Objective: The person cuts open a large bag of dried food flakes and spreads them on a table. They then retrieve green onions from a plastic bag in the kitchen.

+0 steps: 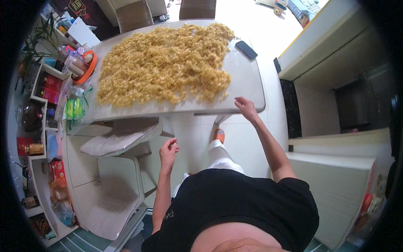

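Observation:
A wide layer of yellowish, loose, curled pieces (167, 66), possibly dried food, covers most of a pale table (247, 82). My right hand (246, 107) is over the table's near right edge, to the right of the layer's lower corner, with nothing in it; whether it touches the edge I cannot tell. My left hand (168, 152) hangs in front of the table, above the floor, fingers loosely bent and empty. A dark phone (246, 50) lies at the table's right side, beside the layer.
Two chairs with pale seats (118, 186) stand at the near left. Shelves (39, 170) with boxes and bottles line the left side. An orange tray (91, 71) and a clear bag with green packs (74, 108) sit at the table's left end. A white cabinet (330, 189) stands at right.

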A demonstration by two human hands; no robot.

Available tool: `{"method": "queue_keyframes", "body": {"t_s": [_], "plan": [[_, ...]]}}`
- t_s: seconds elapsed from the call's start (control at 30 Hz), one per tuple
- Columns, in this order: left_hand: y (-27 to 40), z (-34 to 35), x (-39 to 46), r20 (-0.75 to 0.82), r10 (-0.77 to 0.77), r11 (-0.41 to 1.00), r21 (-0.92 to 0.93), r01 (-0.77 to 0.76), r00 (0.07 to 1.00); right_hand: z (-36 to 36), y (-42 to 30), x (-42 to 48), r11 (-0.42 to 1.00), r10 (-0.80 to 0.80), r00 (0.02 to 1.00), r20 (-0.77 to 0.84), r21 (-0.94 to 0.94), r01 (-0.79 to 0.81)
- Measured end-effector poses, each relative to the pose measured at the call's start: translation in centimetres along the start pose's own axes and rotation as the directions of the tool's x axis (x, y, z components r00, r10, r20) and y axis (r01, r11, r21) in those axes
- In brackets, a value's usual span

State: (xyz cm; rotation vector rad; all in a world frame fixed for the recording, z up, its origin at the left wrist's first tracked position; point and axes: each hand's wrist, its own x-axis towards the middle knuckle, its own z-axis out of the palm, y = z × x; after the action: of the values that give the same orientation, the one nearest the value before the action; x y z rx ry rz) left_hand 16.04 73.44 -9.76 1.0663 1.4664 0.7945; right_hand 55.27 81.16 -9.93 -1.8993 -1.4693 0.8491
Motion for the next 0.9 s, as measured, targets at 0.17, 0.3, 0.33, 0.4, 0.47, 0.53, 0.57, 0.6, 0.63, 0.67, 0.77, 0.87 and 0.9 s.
{"method": "queue_keyframes", "body": {"t_s": [0.17, 0.3, 0.33, 0.4, 0.47, 0.53, 0.57, 0.6, 0.63, 0.67, 0.77, 0.87, 0.9], "plan": [[3.3, 7.9, 8.7, -0.036, 0.193, 0.942, 0.288, -0.174, 0.981, -5.3, 6.2, 19.4, 0.931, -0.075, 0.974, -0.212, -0.366, -0.008], [9.4, 14.0, 17.8, 0.054, 0.426, 0.777, 0.489, -0.396, 0.903, -7.4, 8.7, 29.5, 0.825, -0.08, 0.967, -0.243, -0.561, -0.073], [10.0, 15.3, 20.7, 0.069, 0.464, 0.745, 0.509, -0.431, 0.883, -7.5, 8.8, 30.8, 0.81, -0.057, 0.971, -0.234, -0.58, -0.092], [11.1, 17.4, 25.9, 0.083, 0.531, 0.668, 0.572, -0.477, 0.843, -7.9, 9.3, 32.5, 0.774, -0.006, 0.973, -0.229, -0.618, -0.141], [11.9, 18.7, 30.3, 0.075, 0.594, 0.573, 0.659, -0.487, 0.801, -7.9, 7.3, 33.1, 0.756, 0.052, 0.982, -0.179, -0.636, -0.156], [13.1, 20.1, 33.5, 0.066, 0.583, 0.525, 0.73, -0.437, 0.81, -8.9, 6.8, 33.1, 0.766, 0.045, 0.983, -0.18, -0.626, -0.15], [13.4, 20.7, 34.3, 0.061, 0.577, 0.499, 0.763, -0.41, 0.815, -9.0, 6.9, 32.8, 0.763, 0.077, 0.982, -0.171, -0.624, -0.168], [13.6, 21.6, 34.3, 0.039, 0.565, 0.52, 0.759, -0.392, 0.824, -9.5, 6.8, 32.5, 0.752, 0.109, 0.981, -0.162, -0.631, -0.188], [14.0, 22.4, 34.5, 0.051, 0.52, 0.522, 0.771, -0.365, 0.852, -9.8, 6.8, 32.4, 0.741, 0.139, 0.979, -0.151, -0.639, -0.204], [14.4, 23.1, 34.8, 0.06, 0.474, 0.523, 0.784, -0.336, 0.878, -10.2, 7.0, 32.8, 0.75, 0.126, 0.979, -0.158, -0.631, -0.198], [14.3, 24.8, 35.4, 0.052, 0.392, 0.565, 0.774, -0.285, 0.918, -11.4, 6.5, 33.2, 0.777, 0.206, 0.971, -0.117, -0.584, -0.235], [16.6, 25.7, 33.8, 0.102, 0.294, 0.512, 0.823, -0.247, 0.95, -11.7, 7.0, 33.7, 0.779, 0.166, 0.983, -0.08, -0.601, -0.18], [17.1, 25.9, 33.4, 0.103, 0.299, 0.497, 0.832, -0.247, 0.949, -11.9, 7.1, 34.4, 0.778, 0.143, 0.988, -0.055, -0.611, -0.146]]}}
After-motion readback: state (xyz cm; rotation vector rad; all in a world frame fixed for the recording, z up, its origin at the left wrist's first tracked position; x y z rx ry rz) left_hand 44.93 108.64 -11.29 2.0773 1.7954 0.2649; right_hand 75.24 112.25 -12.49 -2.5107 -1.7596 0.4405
